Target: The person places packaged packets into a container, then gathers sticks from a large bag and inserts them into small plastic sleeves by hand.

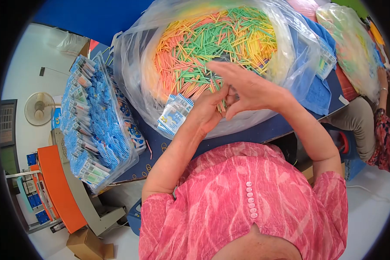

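My left hand [210,108] is closed around a small bundle of thin coloured sticks [221,104], green and pinkish. My right hand [258,89] arches over the bundle from the other side, its fingers stretched out and thumb apart. Both hands are above the near rim of a large clear plastic bag [132,78]. Inside the bag lies a heap of loose sticks [199,39] in green, pink, yellow and orange. Beside my left wrist, some blue-and-white printed packets [175,115] rest on the bag's edge.
At left, a clear tray [130,162] is packed with blue-and-white packets [95,112]. Rubber bands [148,167] lie on the blue table [160,149]. A blue towel [314,95] hangs at right. Further right, another person [362,125] sits near a second filled bag [349,47]. An orange-fronted machine [60,186] stands lower left.
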Available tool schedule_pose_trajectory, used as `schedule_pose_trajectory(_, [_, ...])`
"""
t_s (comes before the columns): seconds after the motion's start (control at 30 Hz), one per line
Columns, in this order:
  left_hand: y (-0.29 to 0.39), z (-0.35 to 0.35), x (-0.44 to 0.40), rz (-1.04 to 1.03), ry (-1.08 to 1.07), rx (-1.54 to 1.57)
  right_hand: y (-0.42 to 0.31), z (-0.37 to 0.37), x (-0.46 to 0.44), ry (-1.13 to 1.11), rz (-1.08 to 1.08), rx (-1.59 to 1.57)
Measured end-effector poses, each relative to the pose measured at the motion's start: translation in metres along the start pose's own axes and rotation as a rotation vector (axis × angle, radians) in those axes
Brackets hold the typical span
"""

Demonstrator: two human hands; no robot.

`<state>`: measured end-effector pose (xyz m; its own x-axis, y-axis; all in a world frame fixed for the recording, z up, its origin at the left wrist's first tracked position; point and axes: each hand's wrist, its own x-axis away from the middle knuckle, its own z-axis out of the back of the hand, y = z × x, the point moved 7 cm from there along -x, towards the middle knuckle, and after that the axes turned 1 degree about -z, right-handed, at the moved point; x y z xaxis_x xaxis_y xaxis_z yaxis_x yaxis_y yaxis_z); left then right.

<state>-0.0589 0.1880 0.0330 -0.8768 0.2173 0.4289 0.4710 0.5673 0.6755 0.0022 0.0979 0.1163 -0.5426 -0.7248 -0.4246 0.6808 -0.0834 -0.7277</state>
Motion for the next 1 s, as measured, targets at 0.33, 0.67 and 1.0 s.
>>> schedule_pose_trajectory(0.33, [0.008,-0.008,0.007,-0.095,0.084,-0.180,-0.011,-0.008,0.003,-0.082,0.095,0.036])
schedule_pose_trajectory(0.67, [0.019,-0.010,0.027,-0.500,0.114,-0.992,0.018,-0.027,0.010,0.173,-0.216,-0.085])
schedule_pose_trajectory(1.0, [0.076,0.071,0.104,-0.611,0.761,-1.883,0.016,-0.013,0.026,0.218,-0.002,0.375])
